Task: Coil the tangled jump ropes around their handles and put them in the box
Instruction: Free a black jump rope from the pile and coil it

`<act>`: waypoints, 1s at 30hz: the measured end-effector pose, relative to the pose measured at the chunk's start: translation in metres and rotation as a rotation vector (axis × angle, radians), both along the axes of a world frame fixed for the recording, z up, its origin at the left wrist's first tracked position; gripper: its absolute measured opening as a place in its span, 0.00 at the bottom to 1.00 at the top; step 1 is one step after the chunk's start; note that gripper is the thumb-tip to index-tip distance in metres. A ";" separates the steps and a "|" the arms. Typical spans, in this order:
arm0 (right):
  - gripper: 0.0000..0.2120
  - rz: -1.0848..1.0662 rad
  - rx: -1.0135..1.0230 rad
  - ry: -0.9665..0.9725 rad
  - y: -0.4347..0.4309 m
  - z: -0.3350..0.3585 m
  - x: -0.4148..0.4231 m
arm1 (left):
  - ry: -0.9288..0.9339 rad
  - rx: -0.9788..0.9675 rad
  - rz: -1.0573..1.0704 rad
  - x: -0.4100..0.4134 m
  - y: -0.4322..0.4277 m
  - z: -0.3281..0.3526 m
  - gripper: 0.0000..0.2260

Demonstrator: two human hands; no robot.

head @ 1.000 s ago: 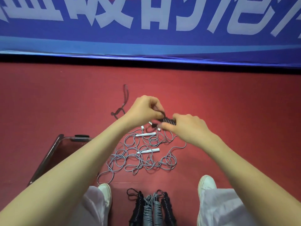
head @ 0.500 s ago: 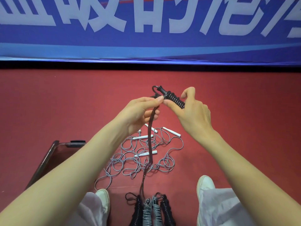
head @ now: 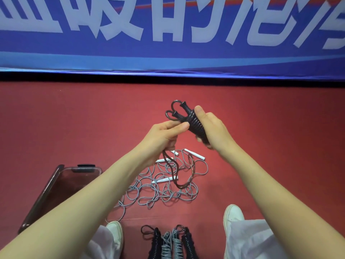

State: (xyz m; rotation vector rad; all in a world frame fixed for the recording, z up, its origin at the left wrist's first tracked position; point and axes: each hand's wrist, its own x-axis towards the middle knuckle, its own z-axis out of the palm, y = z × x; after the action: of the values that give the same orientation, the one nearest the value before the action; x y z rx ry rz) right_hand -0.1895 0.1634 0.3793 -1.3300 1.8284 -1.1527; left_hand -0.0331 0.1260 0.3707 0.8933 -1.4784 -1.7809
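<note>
- Head view: the right hand (head: pixel 214 129) grips a black jump rope (head: pixel 196 126) up in front of the person, above the red floor (head: pixel 280 146). Its thumb (head: pixel 199 111) lies along the top of the coil and the other fingers curl round from beneath.
- The rope is wound in tight turns round its two black handles (head: pixel 183 106), which are held side by side. Their tips stick out up and to the left, each with a small loop of rope.
- The left hand (head: pixel 160 139) pinches the rope between thumb and forefinger (head: pixel 179 127), right at the coil's left edge.
- The unwound tail (head: pixel 179 176) hangs from the left hand in a long loop that dips over the grey tangle.
- A grey rope tangle (head: pixel 158 191) lies on the floor below the hands, with white handles (head: pixel 195 154) among its loops.
- A clear plastic box (head: pixel 40 198) with a dark rim and latch stands on the floor at the left, partly behind the left forearm.
- Four wound bundles (head: pixel 168 243), black outside and grey inside, lie between the white shoes (head: pixel 233 214) at the bottom edge.
- A blue banner (head: pixel 168 58) carries large white Chinese characters. Their tops are cut off by the frame, so I cannot read them with confidence.
</note>
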 end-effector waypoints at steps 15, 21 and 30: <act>0.35 0.165 0.127 -0.164 0.010 -0.002 -0.004 | -0.145 -0.297 -0.148 0.011 -0.003 -0.003 0.08; 0.28 0.272 0.075 -0.379 0.016 0.014 -0.019 | -0.078 -0.161 -0.321 0.026 -0.023 0.004 0.14; 0.32 0.634 0.564 0.570 0.028 0.005 0.005 | -0.546 -0.482 -0.485 0.023 -0.029 0.002 0.01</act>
State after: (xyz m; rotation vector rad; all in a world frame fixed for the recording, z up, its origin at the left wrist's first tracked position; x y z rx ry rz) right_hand -0.1849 0.1917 0.3842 -1.7795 1.6832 0.0891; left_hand -0.0106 0.0970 0.3723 0.8448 -2.5197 -1.4182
